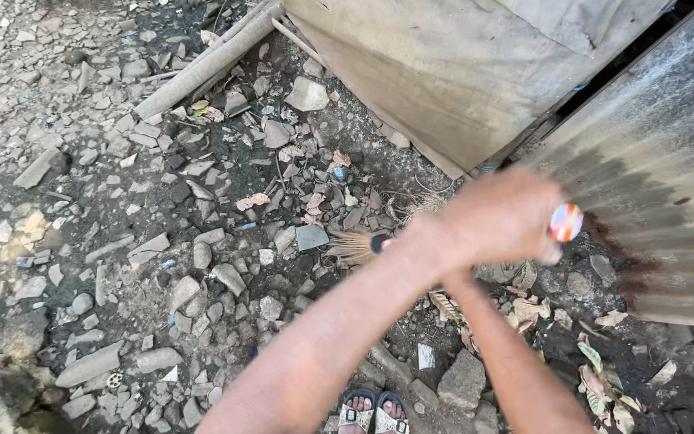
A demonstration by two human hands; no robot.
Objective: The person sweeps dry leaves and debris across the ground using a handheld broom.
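One broom (pixel 361 244), two hands (pixel 498 215) clasped together on it, two sandalled feet (pixel 376 412), two metal sheets (pixel 659 173), one pole (pixel 206 64); stones (pixel 463 379) and dry leaves (pixel 253 201) beyond counting.

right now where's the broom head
In the head view the broom's straw bristles lie just left of centre on the rubble, by a flat grey stone, left of the hands that grip the handle near the corrugated sheet.
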